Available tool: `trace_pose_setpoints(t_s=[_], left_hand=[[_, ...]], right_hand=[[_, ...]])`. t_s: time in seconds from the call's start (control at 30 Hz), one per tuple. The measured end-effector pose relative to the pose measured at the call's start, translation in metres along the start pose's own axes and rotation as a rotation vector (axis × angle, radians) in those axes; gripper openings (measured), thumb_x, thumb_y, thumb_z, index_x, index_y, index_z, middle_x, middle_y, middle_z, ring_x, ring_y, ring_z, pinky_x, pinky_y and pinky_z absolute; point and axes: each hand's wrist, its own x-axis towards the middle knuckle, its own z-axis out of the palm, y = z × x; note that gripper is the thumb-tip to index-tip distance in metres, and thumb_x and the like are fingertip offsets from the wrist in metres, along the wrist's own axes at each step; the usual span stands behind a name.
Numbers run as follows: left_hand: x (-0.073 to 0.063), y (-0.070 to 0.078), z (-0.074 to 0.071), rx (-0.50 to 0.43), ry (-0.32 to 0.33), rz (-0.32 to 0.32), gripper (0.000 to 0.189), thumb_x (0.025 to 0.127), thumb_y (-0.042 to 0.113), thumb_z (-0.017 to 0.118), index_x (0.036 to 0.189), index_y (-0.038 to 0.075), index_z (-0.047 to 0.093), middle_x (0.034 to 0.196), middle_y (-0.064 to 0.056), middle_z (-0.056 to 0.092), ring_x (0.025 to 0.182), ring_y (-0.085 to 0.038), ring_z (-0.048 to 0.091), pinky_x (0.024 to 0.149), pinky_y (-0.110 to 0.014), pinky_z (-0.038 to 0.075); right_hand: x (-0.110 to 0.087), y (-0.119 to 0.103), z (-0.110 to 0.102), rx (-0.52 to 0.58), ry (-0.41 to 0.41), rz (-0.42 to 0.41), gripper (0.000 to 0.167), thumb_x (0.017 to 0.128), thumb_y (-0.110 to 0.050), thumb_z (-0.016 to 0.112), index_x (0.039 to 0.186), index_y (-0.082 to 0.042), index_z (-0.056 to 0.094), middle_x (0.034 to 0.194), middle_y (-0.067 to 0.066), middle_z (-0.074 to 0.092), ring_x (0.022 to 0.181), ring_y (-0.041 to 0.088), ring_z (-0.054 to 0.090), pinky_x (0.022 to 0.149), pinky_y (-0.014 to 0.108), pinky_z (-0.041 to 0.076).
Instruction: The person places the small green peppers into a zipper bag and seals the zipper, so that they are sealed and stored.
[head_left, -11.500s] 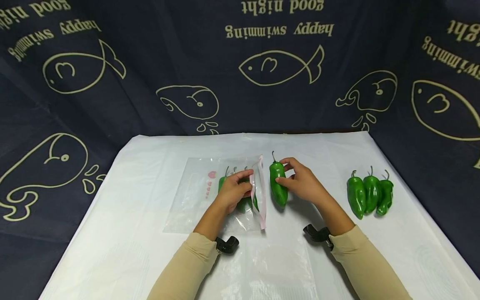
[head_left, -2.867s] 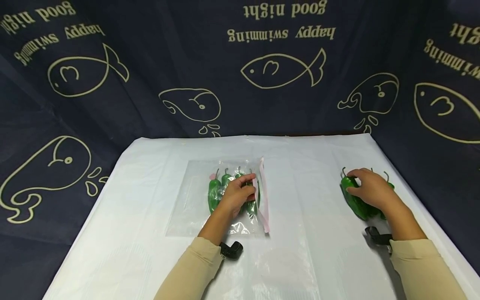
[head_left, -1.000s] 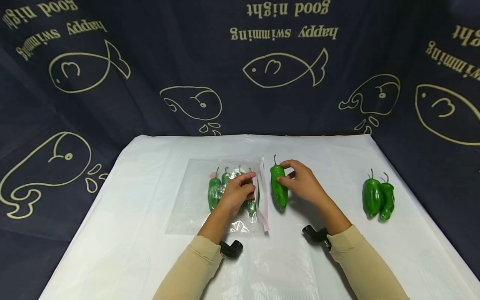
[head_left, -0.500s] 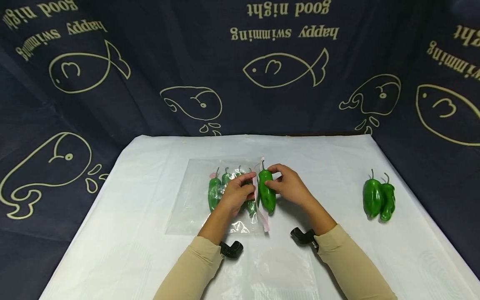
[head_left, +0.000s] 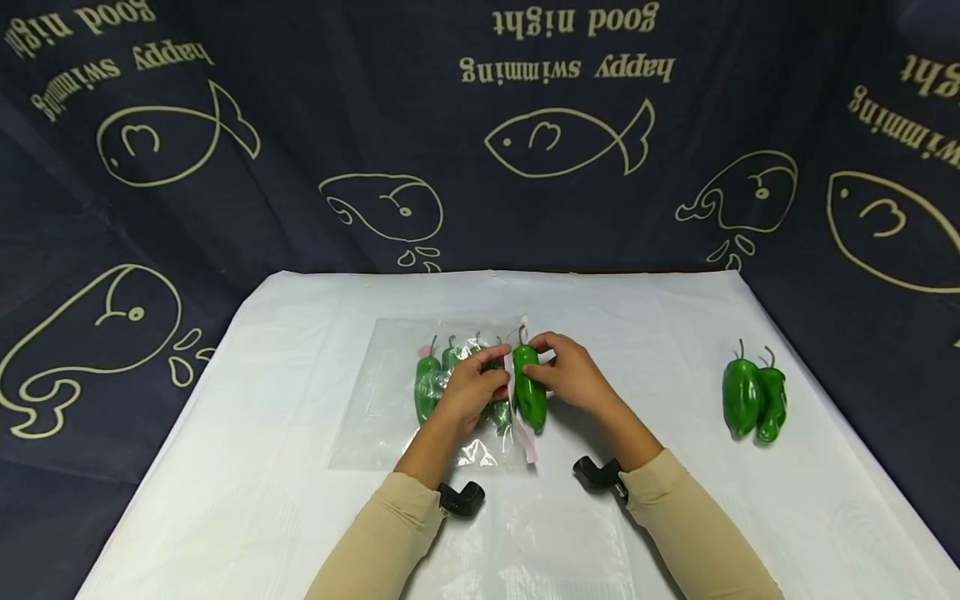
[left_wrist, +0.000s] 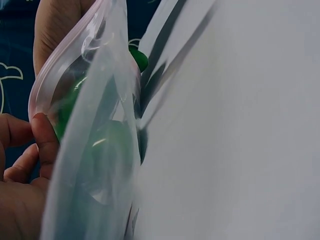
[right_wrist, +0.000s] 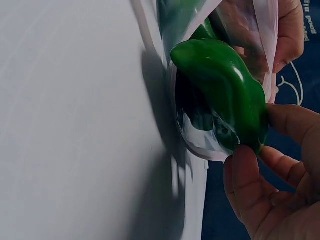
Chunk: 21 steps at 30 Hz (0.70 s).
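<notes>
A clear zip bag (head_left: 360, 417) with a pink-edged mouth lies in the middle of the table, several green peppers (head_left: 427, 387) side by side inside it. My left hand (head_left: 468, 392) pinches the bag's edge near the pink strip, holding the mouth apart; the left wrist view shows thumb and finger on the rim (left_wrist: 34, 95). In my right hand (head_left: 573, 375), another green pepper (head_left: 530, 396) is gripped between thumb and fingers, stem pointing away. That pepper stands at the bag's mouth, and in the right wrist view its tip (right_wrist: 185, 55) overlaps the opening.
Two more green peppers (head_left: 742, 400) lie together on the right of the white-covered table (head_left: 645, 317). A dark curtain (head_left: 420, 125) with fish and whale drawings hangs behind and at both sides.
My right hand took one pepper from the right-hand group, leaving two, and brought it left to the bag's mouth. The bag holds more peppers than at first; my left hand stays on its edge.
</notes>
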Motion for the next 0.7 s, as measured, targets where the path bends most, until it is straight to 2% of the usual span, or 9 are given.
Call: trace_pose_setpoints(t_s=[0.5, 0.7], left_hand=[[0.0001, -0.0002, 0.0012, 0.016, 0.004, 0.0, 0.055, 0.081, -0.009, 0.057, 0.136, -0.002, 0.057, 0.104, -0.015, 0.063, 0.072, -0.012, 0.06, 0.062, -0.02, 0.055], [0.0014, 0.0001, 0.0015, 0.021, 0.0, 0.006, 0.055, 0.08, -0.009, 0.058, 0.135, -0.001, 0.059, 0.108, -0.017, 0.061, 0.073, -0.013, 0.06, 0.062, -0.02, 0.055]], right_hand=[[0.0043, -0.0014, 0.0002, -0.037, -0.018, 0.014, 0.038, 0.089, -0.02, 0.073, 0.123, -0.005, 0.061, 0.123, 0.018, 0.059, 0.082, 0.018, 0.068, 0.063, 0.031, 0.058], [0.0071, -0.0012, -0.0002, -0.035, -0.017, 0.03, 0.037, 0.089, -0.021, 0.073, 0.121, -0.006, 0.062, 0.122, 0.016, 0.06, 0.08, 0.018, 0.068, 0.063, 0.031, 0.058]])
